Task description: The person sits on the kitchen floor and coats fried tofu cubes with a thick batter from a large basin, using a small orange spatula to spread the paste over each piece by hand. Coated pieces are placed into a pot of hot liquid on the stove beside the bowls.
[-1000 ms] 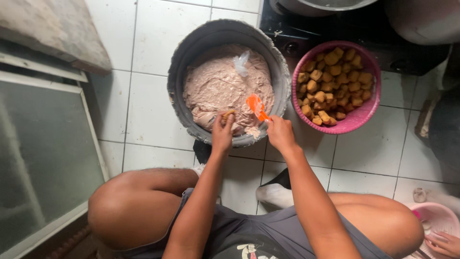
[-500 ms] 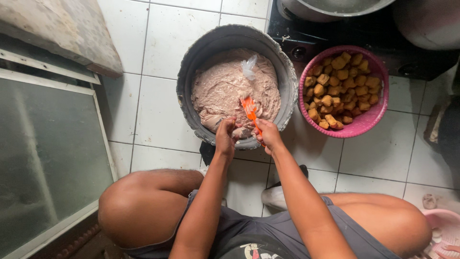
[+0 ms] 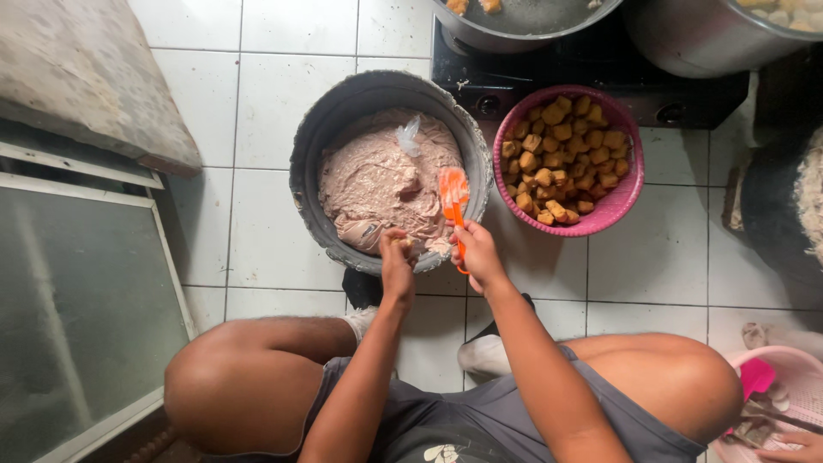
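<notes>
2 hands work at the near rim of a grey basin of pinkish paste.

The left hand (image 3: 397, 266) reaches forward, fingers curled around a small brown piece at the paste's (image 3: 377, 180) near edge. The right hand (image 3: 478, 255) grips the handle of an orange spatula (image 3: 453, 195), its blade lying on the paste. The grey basin (image 3: 313, 163) sits on white floor tiles (image 3: 257, 214); just right stands a pink bowl (image 3: 619, 201) of brown fried cubes (image 3: 561, 163).

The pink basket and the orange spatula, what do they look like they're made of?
The pink basket looks like moulded plastic: bright even colour, thin rim with a slight sheen. The orange spatula in the right hand also seems plastic or perhaps silicone: slightly translucent blade, smeared with paste; the look leaves it open.
</notes>
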